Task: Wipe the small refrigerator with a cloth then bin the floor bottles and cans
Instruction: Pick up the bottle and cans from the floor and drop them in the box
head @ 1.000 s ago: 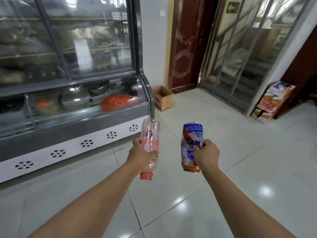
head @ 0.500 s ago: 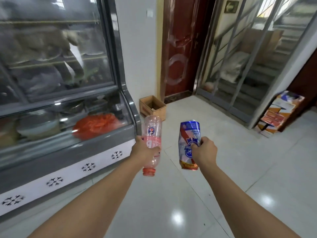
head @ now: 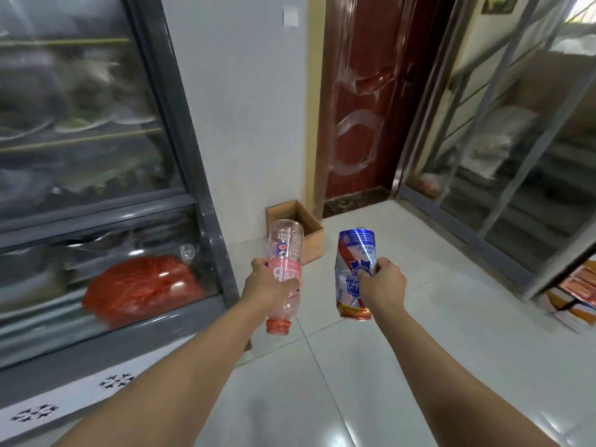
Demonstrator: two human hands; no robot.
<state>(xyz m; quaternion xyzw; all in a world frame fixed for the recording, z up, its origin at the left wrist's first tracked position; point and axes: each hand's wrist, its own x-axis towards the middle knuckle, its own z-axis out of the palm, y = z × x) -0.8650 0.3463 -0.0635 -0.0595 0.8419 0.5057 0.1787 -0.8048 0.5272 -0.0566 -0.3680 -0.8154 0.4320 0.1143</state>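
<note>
Two pieces of floor litter are in my hands, both held out above the tiled floor [head: 403, 366]. My left hand [head: 267, 285] is wrapped around a clear plastic bottle [head: 285, 253] with a pink label, turned upside down so its red cap points at the floor. My right hand [head: 383, 287] grips a dented blue and silver can [head: 351, 262], also inverted. An open cardboard box [head: 311, 237] sits on the floor against the wall just beyond the bottle, beside the glass-fronted refrigerator [head: 206, 188] at my left.
</note>
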